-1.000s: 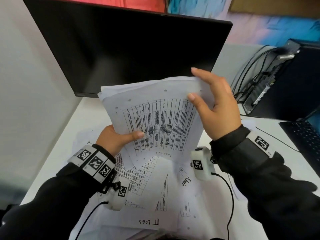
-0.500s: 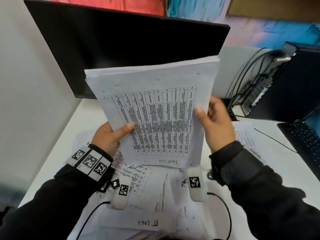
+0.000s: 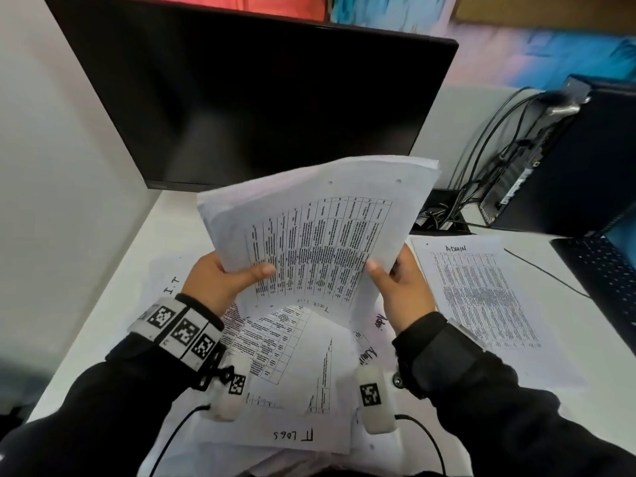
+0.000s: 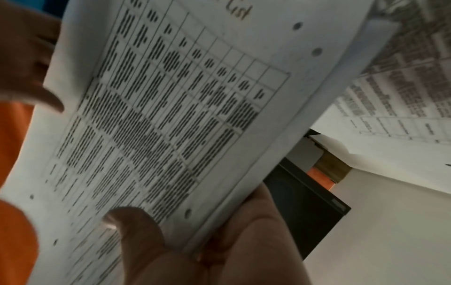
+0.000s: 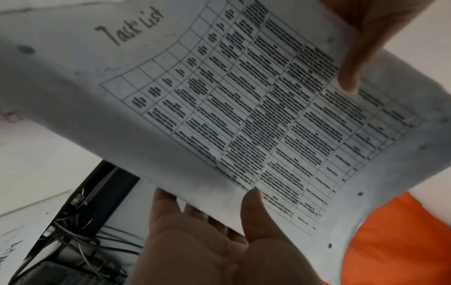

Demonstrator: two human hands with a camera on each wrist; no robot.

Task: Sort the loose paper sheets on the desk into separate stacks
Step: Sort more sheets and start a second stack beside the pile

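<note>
While the left hand [image 3: 220, 280] and right hand [image 3: 402, 290] each grip the thick white bundle of printed table sheets [image 3: 320, 235] by its lower corners, thumbs on top, squaring its edges against the white tabletop [image 3: 144, 256] looks wise before peeling the "Task List" page.

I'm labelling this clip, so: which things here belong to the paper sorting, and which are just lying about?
Belong to the job:
- Task List bundle, held by the left hand and right hand
- ADMIN sheet, set apart at the right
- loose sheets underneath, one marked IT Logs

Just lying about:
- monitor
- computer tower with cables
- keyboard
</note>
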